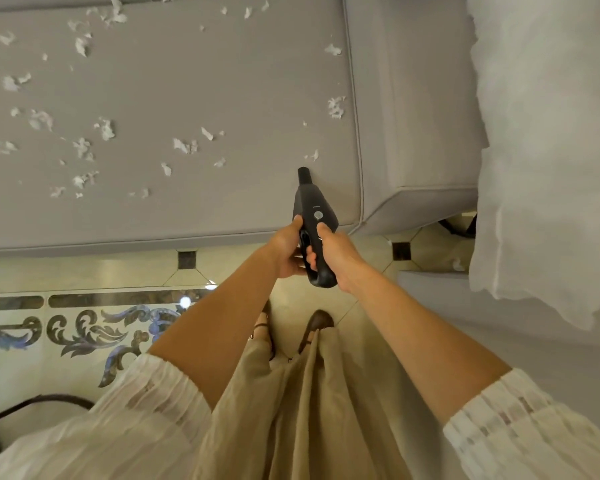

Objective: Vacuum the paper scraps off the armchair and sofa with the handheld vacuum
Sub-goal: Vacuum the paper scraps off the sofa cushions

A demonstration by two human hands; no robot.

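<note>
Black plastic, tapering from a broad body to a narrow nozzle, the handheld vacuum (313, 216) is held out over the front right corner of the grey seat cushion (187, 98). Its long axis runs nearly straight away from the person, handle end toward the body, nozzle tip pointing forward and slightly left, just above or on the fabric; which, cannot be told. The right hand (333, 254) has its fingers wrapped round the handle from the right side, thumb laid forward along the top just short of the round silver button. The left hand (286, 249) clasps the same handle from the left, thumb against the body's flank, fingers curled underneath. Both hands grip firmly, neither has anything else in it.

From that grip, the paper scraps (184, 145) lie ahead and mostly to the left, scattered across the cushion well beyond the nozzle. The closest are a small fleck just ahead and to the right of the tip, and a few bits ahead to its left. A larger cluster sits farther ahead on the right, near the cushion's piped edge by the armrest (420, 140). Since most scraps are leftward, the coming sweep probably means swinging the nozzle left, the left hand being on that side

Nearer than the grip are patterned floor tiles (84, 330), and to its right hangs a white sheer curtain (548, 150)
</note>
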